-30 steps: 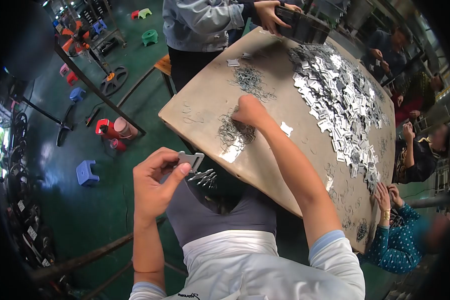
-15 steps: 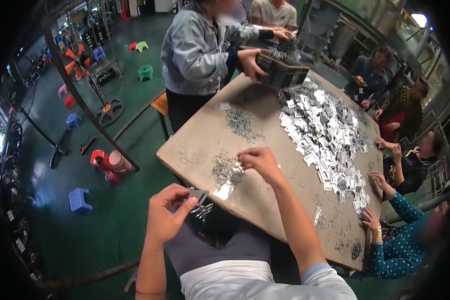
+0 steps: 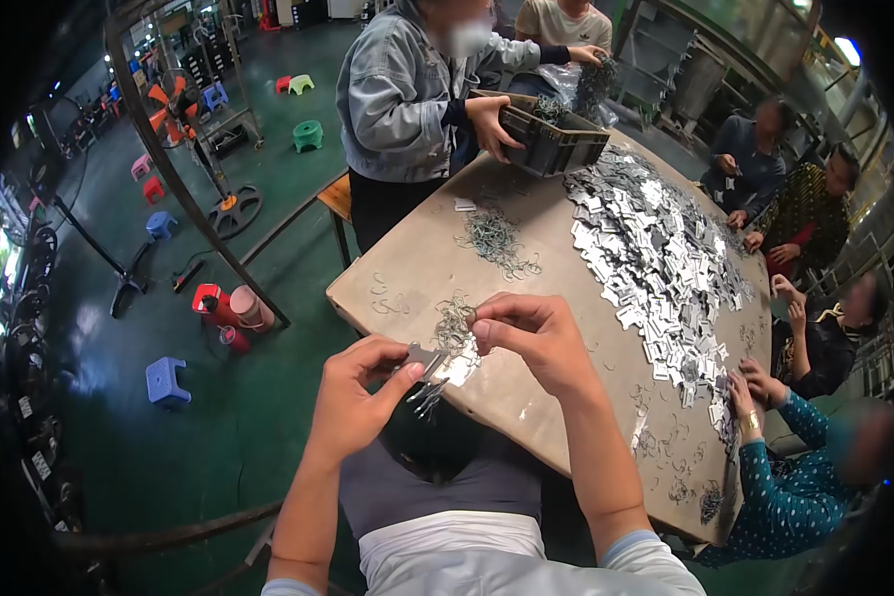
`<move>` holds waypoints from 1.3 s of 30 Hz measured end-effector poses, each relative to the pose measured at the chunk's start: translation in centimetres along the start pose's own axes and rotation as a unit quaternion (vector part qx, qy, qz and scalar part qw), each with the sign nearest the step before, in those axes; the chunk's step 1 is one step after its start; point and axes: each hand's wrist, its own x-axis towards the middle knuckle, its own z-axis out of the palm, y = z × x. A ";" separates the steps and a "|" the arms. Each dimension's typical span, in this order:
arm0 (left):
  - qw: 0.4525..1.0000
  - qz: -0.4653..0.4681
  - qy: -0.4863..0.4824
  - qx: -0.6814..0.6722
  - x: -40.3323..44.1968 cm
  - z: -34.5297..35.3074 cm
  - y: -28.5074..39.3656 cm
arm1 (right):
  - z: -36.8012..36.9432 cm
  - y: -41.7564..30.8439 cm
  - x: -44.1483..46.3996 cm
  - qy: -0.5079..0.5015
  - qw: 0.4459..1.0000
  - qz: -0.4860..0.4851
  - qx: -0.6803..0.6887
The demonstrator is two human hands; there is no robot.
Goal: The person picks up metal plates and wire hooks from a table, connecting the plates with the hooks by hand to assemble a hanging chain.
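Between the thumb and fingers of my left hand point(image 3: 358, 397) is a small flat metal plate point(image 3: 425, 358), held just off the table's near edge. Several thin shiny metal pieces point(image 3: 427, 399) show below the plate. My right hand point(image 3: 538, 346) is pinched closed beside it, above the table; whatever lies between its fingertips is too small to make out. Just behind those fingertips lies a loose heap of bent wire hooks point(image 3: 455, 320). Farther back sits another heap of wire hooks point(image 3: 492, 243).
A large pile of metal plates point(image 3: 656, 273) covers the table's point(image 3: 536, 427) middle right. Across it, a person in a denim jacket point(image 3: 392, 94) holds a grey crate point(image 3: 551, 147) and a bunch of hooks. Several people sit along the right side. A blue stool point(image 3: 167, 382) stands left.
My left hand has brought the plate up and right, nearer my right hand. My right hand has drawn back from the hook heap. The co-worker's bunch of hooks is lifted higher above the crate.
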 end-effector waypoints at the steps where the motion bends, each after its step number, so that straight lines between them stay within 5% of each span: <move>1: 1.000 0.006 -0.001 0.002 0.2 0.1 0.1 | 0.2 0.0 -0.3 -0.001 1.000 -0.004 0.005; 30: 0.987 0.089 0.033 0.133 -1.6 4.4 -0.9 | 3.2 2.1 -3.8 0.066 0.977 -0.102 -0.178; 39: 0.991 0.093 0.022 0.095 -2.1 4.5 -1.4 | 4.7 3.4 -5.6 0.111 0.903 -0.264 -0.322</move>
